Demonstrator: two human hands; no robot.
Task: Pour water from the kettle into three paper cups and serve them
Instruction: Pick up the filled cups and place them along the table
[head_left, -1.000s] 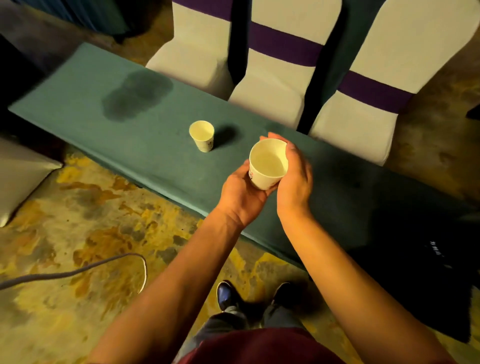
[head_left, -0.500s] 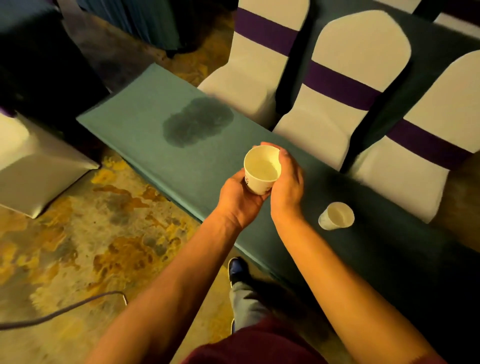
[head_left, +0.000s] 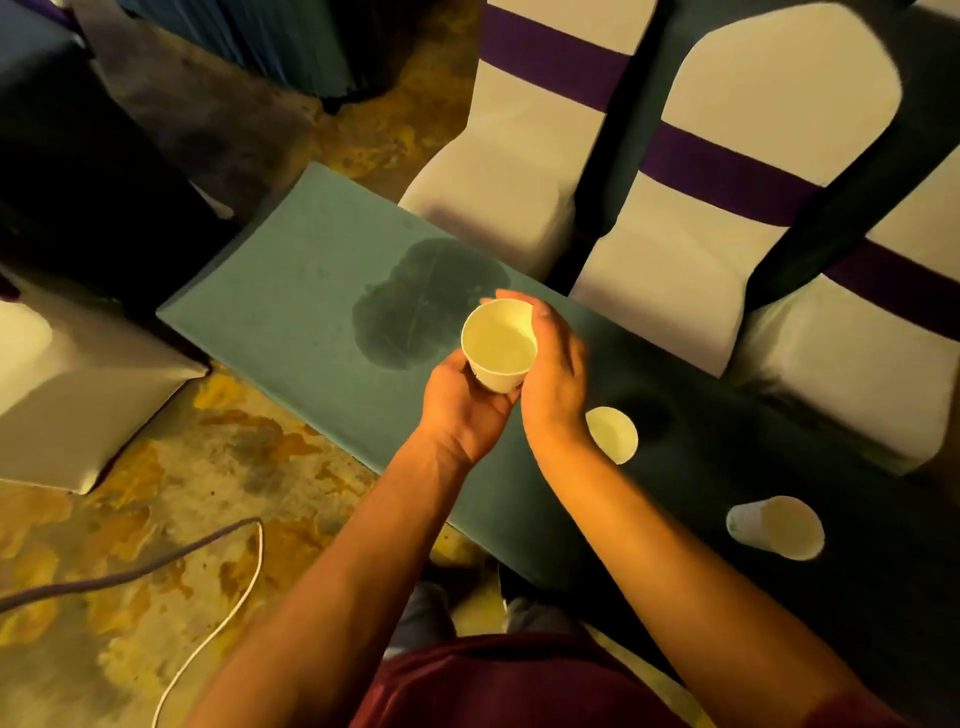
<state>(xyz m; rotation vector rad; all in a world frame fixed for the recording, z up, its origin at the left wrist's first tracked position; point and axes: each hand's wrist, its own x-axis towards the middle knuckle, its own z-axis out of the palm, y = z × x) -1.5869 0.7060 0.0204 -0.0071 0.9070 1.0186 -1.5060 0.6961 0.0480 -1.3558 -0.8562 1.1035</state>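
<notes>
A white paper cup (head_left: 500, 348) with water in it is held upright above the long green-covered table (head_left: 291, 306). My left hand (head_left: 462, 405) cups it from below and my right hand (head_left: 556, 374) wraps its right side. A second paper cup (head_left: 615, 434) stands on the table just right of my right wrist. Farther right, near the table's front edge, a third cup (head_left: 776, 527) stands. No kettle is in view.
A dark wet patch (head_left: 415, 296) marks the cloth just left of the held cup. Three white-covered chairs with purple bands (head_left: 524, 171) line the table's far side. Another covered seat (head_left: 67, 384) stands at the left. A cable (head_left: 208, 545) lies on the patterned floor.
I have moved left along the table with the cup held in both hands. The standing cup has slid to the right of my arms, and a third cup has come into view.
</notes>
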